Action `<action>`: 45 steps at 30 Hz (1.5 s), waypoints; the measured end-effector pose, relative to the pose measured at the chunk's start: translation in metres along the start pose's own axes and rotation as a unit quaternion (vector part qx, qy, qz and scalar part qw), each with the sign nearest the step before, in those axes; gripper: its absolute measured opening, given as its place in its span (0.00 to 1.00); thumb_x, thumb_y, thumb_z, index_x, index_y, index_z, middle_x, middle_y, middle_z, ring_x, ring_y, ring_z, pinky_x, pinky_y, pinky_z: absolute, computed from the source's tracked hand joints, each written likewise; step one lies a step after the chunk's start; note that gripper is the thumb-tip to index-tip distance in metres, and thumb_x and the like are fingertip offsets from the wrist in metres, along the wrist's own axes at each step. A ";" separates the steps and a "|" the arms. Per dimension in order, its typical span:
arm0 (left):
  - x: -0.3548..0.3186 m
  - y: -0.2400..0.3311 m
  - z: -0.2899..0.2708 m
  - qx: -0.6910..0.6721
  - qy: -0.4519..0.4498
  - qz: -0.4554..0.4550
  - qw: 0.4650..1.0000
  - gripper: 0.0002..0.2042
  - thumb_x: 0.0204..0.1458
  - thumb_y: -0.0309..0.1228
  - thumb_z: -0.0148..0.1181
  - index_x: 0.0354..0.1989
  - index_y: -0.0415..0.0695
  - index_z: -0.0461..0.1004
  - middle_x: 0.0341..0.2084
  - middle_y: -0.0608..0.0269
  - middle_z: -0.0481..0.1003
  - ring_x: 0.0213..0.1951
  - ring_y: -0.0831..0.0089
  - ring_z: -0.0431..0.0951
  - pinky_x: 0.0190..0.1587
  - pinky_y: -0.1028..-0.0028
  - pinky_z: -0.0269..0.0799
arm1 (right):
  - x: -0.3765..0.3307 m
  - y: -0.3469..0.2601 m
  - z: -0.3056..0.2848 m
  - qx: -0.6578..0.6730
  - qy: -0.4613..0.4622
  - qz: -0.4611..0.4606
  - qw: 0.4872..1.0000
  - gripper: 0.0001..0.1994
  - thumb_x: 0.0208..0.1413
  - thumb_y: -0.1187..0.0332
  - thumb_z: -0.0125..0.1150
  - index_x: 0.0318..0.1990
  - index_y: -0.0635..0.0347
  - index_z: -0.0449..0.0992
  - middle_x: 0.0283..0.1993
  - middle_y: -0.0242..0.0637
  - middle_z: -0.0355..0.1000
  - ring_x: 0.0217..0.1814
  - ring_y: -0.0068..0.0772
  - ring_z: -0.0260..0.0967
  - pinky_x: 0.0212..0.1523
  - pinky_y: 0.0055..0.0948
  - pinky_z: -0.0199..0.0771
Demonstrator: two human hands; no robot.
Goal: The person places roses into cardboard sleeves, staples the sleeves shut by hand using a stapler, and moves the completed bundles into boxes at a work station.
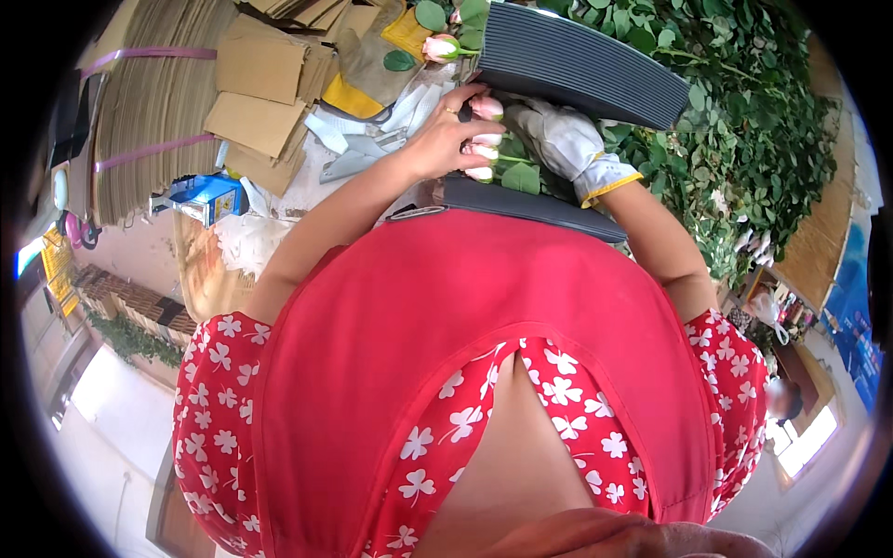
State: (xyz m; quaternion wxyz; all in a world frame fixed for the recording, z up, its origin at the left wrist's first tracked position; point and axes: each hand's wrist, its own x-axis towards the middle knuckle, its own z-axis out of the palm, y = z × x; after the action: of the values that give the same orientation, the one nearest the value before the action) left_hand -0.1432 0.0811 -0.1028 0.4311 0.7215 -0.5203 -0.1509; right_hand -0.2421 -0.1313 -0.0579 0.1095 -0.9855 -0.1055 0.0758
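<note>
My bare left hand (446, 138), with a ring on one finger, pinches pale pink rose buds (484, 139) that lie on a dark grey corrugated sheet (530, 205) against my red apron. My right hand (563, 139), in a white work glove with a yellow cuff, grips the stems and green leaves (516, 172) of the same roses. Just above the hands a stack of dark grey corrugated sheets (586, 65) slants across the view. Another pink rose (440, 46) lies beyond it at the top.
Stacks of brown cardboard (158, 102) bound with pink bands fill the upper left, with loose flat cartons (265, 93) beside them. White scissors (358, 158) and a blue box (209, 193) lie on the bench. A heap of green rose foliage (744, 121) covers the right.
</note>
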 end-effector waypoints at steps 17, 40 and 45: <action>0.009 -0.006 0.007 -0.069 0.049 -0.020 0.996 0.12 0.42 0.33 0.66 0.38 0.52 0.81 0.51 0.50 0.70 0.54 0.57 0.68 0.60 0.58 0.56 | 0.029 0.111 -0.117 -0.121 -0.102 0.224 0.962 0.20 0.58 0.59 0.48 0.58 0.43 0.67 0.60 0.35 0.66 0.66 0.44 0.57 0.69 0.42 0.49; 0.008 -0.018 0.005 0.004 0.046 -0.001 0.999 0.24 0.40 0.39 0.67 0.48 0.48 0.75 0.47 0.58 0.73 0.51 0.58 0.65 0.57 0.63 0.56 | -0.184 0.048 -0.256 -0.065 0.264 0.381 0.884 0.17 0.56 0.74 0.49 0.54 0.59 0.70 0.47 0.46 0.74 0.46 0.33 0.72 0.44 0.27 0.70; 0.008 -0.017 0.002 0.001 -0.005 -0.059 0.998 0.26 0.41 0.37 0.66 0.52 0.49 0.73 0.49 0.58 0.72 0.54 0.60 0.65 0.58 0.65 0.60 | -0.178 0.005 -0.226 0.238 0.344 0.274 0.866 0.19 0.49 0.83 0.53 0.50 0.64 0.72 0.47 0.46 0.73 0.47 0.34 0.71 0.45 0.27 0.72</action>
State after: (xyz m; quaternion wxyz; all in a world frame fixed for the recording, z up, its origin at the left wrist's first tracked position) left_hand -0.1307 0.0744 -0.1159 0.4184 0.7508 -0.4788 -0.1788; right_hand -0.3737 -0.2215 0.1816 0.3452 -0.8822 0.2346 -0.2179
